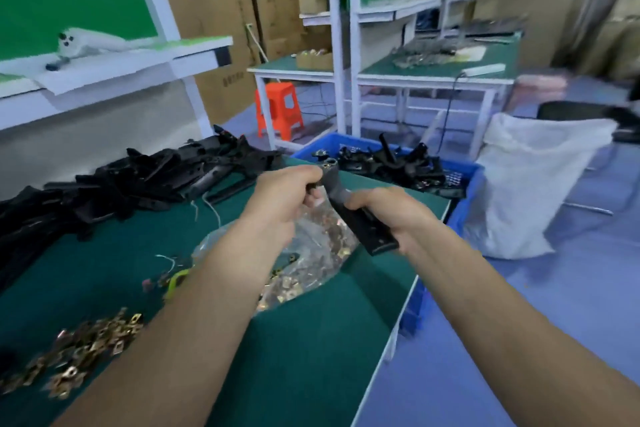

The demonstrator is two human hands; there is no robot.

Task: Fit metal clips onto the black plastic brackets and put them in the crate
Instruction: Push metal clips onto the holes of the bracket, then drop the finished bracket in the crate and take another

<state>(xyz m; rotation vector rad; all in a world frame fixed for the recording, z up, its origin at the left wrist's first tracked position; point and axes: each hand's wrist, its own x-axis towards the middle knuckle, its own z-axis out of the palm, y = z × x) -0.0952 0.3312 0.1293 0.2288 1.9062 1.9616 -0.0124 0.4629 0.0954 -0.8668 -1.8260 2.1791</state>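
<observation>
Running 11 to 5 o'clock, the bracket (367,229) is gripped by left hand (287,194) above, right hand (391,211) below; crate (465,211) is sited at 1 o'clock, nearer the right.

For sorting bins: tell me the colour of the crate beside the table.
The crate is blue; the head view shows it.

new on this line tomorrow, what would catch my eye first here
Both hands, the left hand and right hand, grip one black bracket above the green table. Beyond them on the right stands a blue crate holding brackets; loose metal clips lie at the near left.
</observation>
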